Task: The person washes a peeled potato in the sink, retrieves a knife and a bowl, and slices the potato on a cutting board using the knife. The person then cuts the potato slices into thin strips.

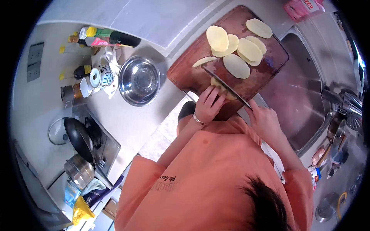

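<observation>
A reddish-brown cutting board (185,71) lies beside the sink, with several pale oval potato slices (236,66) spread over its far part. My left hand (210,103) presses its fingertips on a piece of potato (230,95) near the board's close edge. In my right hand (265,120) is the handle of a knife (219,80). Its blade runs diagonally over that piece, right beside my left fingertips. One thin slice (204,61) rests by the knife's tip.
A steel bowl (139,81) stands left of the board, near bottles (111,37) and a patterned jar (101,76). Further left are a black pan (79,139) and a steel pot (79,171). On the right is the steel sink (295,92), with utensils (350,106) beyond.
</observation>
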A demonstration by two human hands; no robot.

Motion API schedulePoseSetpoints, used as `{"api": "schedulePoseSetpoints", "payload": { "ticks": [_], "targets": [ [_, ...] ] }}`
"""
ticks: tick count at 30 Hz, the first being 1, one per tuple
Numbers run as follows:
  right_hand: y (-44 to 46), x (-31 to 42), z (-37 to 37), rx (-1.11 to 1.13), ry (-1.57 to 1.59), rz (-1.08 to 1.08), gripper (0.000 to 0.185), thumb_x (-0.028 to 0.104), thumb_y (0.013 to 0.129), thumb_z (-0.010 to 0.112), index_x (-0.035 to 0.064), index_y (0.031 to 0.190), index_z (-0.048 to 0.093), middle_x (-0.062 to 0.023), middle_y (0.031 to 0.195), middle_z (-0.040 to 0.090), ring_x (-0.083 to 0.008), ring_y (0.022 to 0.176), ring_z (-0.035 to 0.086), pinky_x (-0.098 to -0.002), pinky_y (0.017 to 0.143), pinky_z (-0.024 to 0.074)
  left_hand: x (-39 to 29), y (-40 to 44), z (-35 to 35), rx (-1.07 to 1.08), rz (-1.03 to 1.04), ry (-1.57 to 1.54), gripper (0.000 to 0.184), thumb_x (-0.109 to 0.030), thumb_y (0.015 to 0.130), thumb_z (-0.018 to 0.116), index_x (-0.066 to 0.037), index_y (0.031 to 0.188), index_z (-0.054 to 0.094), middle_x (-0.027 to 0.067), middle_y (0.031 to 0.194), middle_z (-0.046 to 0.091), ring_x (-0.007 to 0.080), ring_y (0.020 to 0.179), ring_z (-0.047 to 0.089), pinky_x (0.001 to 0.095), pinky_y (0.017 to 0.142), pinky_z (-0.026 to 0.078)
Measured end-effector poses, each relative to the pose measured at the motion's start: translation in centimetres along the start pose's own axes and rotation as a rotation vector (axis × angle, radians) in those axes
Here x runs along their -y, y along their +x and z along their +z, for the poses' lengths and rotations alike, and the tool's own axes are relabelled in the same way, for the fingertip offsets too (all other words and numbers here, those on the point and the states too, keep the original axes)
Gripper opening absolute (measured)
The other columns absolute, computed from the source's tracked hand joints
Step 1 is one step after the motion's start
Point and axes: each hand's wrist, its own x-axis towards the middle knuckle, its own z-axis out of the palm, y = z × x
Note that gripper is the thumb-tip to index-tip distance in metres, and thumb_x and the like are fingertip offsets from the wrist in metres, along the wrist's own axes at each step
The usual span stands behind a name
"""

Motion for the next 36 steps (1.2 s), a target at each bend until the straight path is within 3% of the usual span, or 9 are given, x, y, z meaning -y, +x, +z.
{"api": "schedulePoseSetpoints", "payload": {
  "ticks": [10, 20, 24, 33, 36],
  "targets": [
    [-2.6, 1.2, -3.1, 0.113, -0.082, 0.054, 0.016, 0.019, 0.088, 0.053, 0.005, 0.086, 0.047, -0.0144, 0.068, 0.058, -0.0348, 0.062, 0.058, -0.0439, 0.053, 0.0441, 0.7, -0.4, 0.4, 0.0, 0.082, -0.047, 0.033, -0.014, 0.068, 0.074, -0.003, 0.097, 0.062, 0.0115, 0.103, 0.059, 0.0284, 0.098, 0.056, 0.0403, 0.079, 0.048],
    [-2.5, 0.0, -3.5, 0.192, 0.021, 0.036, 0.017, 0.017, 0.083, 0.056, 0.0039, 0.087, 0.047, -0.0149, 0.069, 0.057, -0.0362, 0.061, 0.058, -0.0436, 0.053, 0.0444, 0.7, -0.6, 1.0, -0.044, 0.08, -0.017, 0.033, -0.019, 0.069, 0.076, -0.005, 0.096, 0.062, 0.0084, 0.101, 0.058, 0.0259, 0.095, 0.055, 0.0407, 0.079, 0.047],
    [-2.2, -0.1, -3.4, 0.134, 0.03, -0.02, 0.015, 0.014, 0.081, 0.055, 0.0046, 0.084, 0.043, -0.0134, 0.061, 0.055, -0.0333, 0.053, 0.057, -0.0422, 0.049, 0.045, 0.8, -0.6, 1.1, -0.061, 0.092, -0.039, 0.031, -0.018, 0.07, 0.076, -0.005, 0.095, 0.062, 0.0082, 0.101, 0.058, 0.0259, 0.096, 0.055, 0.0408, 0.08, 0.047],
    [-2.1, 0.8, -3.5, 0.231, 0.002, 0.01, 0.012, 0.007, 0.078, 0.049, 0.0017, 0.087, 0.044, -0.0159, 0.063, 0.057, -0.0329, 0.052, 0.058, -0.0422, 0.047, 0.0466, 1.0, -1.2, 0.7, 0.031, 0.032, -0.094, 0.019, -0.01, 0.071, 0.067, -0.005, 0.089, 0.066, 0.0106, 0.099, 0.062, 0.0302, 0.091, 0.059, 0.0464, 0.087, 0.043],
    [-1.8, 1.0, -3.7, 0.254, -0.005, 0.019, 0.012, 0.005, 0.077, 0.048, 0.0009, 0.088, 0.044, -0.0166, 0.064, 0.057, -0.0329, 0.052, 0.059, -0.0428, 0.047, 0.047, 1.3, -1.8, 1.1, -0.033, 0.043, -0.113, 0.019, -0.008, 0.071, 0.066, -0.004, 0.09, 0.065, 0.0121, 0.101, 0.061, 0.0314, 0.094, 0.058, 0.0471, 0.088, 0.043]
  ]
}}
